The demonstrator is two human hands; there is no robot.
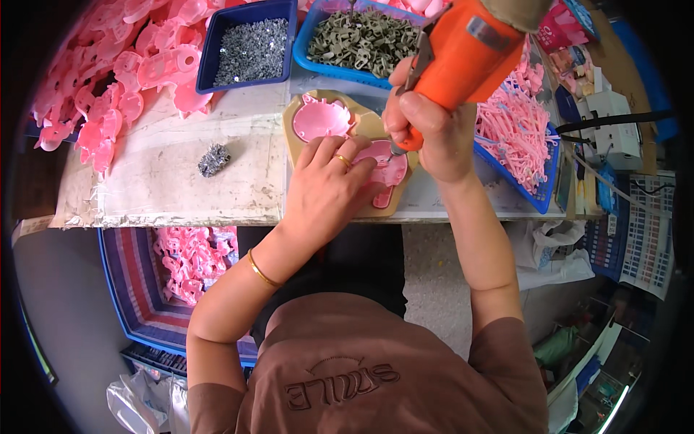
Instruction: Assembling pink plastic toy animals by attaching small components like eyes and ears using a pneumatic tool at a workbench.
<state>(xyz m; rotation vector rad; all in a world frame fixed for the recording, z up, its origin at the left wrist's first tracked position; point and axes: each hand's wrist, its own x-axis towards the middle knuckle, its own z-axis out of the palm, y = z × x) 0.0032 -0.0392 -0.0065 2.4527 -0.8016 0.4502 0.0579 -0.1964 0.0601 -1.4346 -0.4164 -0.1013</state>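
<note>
A tan fixture board [367,121] lies at the table's front edge with pink plastic pieces set in its hollows. My left hand [329,177] bends over it, the thumb and index finger pressing on the right-hand pink plastic shell [394,172]. Beside it, a rounded pink shell [318,119] fills the left hollow. My right hand [434,130] is wrapped round an orange electric screwdriver [463,58], tilted, its tip down at the right-hand shell. Whether a screw sits under the tip is too small to make out.
At the back stand a dark blue tray of small screws [253,50] and a blue tray of grey-green clips [361,43]. Pink shells [166,69] pile at the left; a small screw heap [214,160] lies nearer. At right is a basket of pink strips [517,126]. Below the table, a lined bin [137,282] holds pink parts.
</note>
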